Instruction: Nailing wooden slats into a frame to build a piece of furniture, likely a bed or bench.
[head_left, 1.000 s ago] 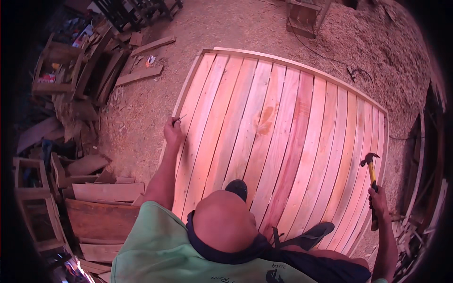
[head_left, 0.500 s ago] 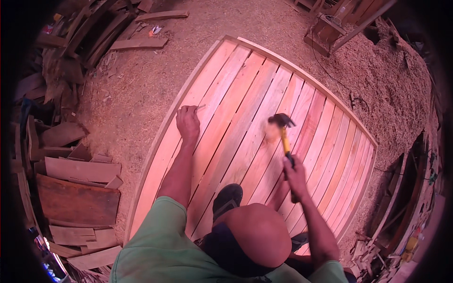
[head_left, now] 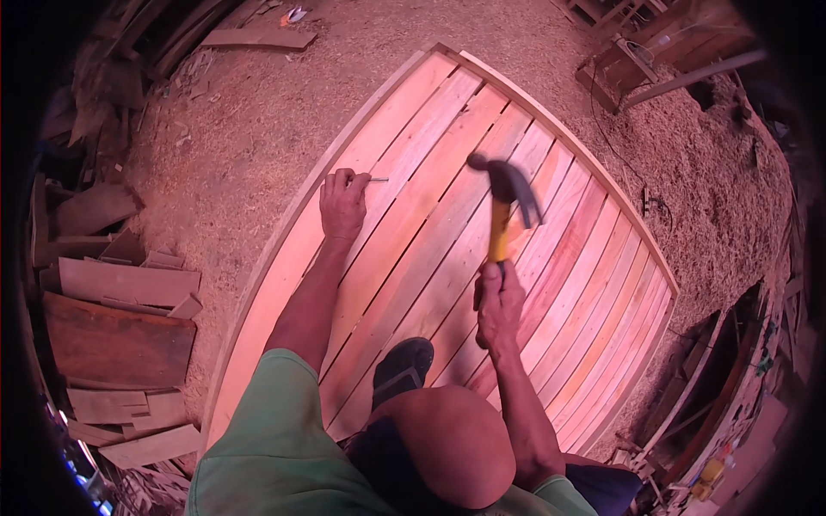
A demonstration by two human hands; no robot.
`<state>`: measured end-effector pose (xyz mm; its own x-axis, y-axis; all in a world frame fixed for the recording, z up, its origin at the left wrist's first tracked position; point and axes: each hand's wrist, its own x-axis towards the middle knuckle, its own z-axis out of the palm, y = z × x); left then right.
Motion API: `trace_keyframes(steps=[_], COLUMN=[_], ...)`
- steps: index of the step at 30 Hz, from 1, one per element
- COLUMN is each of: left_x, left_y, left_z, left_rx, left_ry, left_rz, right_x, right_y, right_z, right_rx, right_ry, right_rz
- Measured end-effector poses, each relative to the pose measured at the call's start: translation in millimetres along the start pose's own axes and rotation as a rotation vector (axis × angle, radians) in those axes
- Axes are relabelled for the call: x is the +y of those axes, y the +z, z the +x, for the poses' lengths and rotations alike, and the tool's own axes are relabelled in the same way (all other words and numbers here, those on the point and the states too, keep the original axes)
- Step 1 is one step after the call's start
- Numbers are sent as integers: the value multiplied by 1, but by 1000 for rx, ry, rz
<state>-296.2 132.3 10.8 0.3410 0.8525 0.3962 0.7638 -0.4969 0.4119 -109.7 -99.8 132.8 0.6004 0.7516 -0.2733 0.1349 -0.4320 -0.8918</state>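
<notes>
Hammer in R hand, nail w/ tip R of L hand.

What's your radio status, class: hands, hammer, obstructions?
Right hand gripping claw hammer over wooden planks. Left hand pinching nail. Shod foot on planks, apart from both hands.

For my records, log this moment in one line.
left hand: holds thin nail-like rod | right hand: grips yellow-black hammer | below: slatted wooden panel

Scrap boards piled left; loose plank upper left; wood shavings heaped right.
</notes>
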Motion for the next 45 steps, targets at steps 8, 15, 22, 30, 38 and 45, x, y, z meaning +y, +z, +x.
trace_keyframes(steps=[8, 15, 22, 30, 38, 45], left_x=[-6, 14, 7, -1, -6, 18], left_y=[6, 3, -5, -1, 4, -3], left_z=[-3, 7, 1, -3, -4, -11], left_rx=[42, 23, 20, 10, 41, 8], left_ry=[24, 32, 61, 62, 117, 88], left_rz=[15, -9, 32, 52, 51, 59], right_x=[-172, 32, 20, -100, 57, 103], right_y=[-14, 43, 52, 55, 73, -7], right_z=[37, 60, 27, 36, 14, -45], right_rx=[15, 139, -69, 64, -100, -79], right_ry=[-852, -638, 105, -491, 108, 175], right_rz=[720, -299, -24, 840, -208, -450])
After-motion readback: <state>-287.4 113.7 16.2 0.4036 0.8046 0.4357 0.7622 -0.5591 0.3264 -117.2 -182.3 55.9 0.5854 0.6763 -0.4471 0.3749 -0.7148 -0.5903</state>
